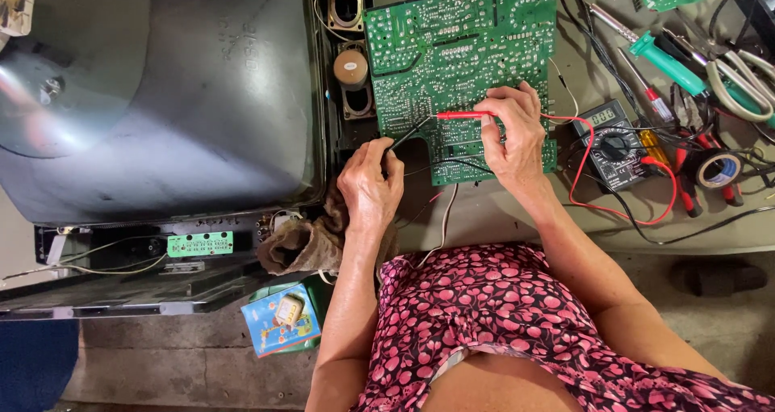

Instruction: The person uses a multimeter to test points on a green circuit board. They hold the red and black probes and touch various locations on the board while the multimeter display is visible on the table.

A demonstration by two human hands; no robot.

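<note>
Right hand (517, 142) pinches the red probe (464, 115), left hand (370, 188) grips the black probe (408, 135), both tips touching the green board (460, 49) on the worktop (484, 214); multimeter (613, 142) just beside.

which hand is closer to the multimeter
Right. The right hand holds the red probe on the circuit board, just beside the multimeter. The left hand holds the black probe off the board's far edge.
</note>
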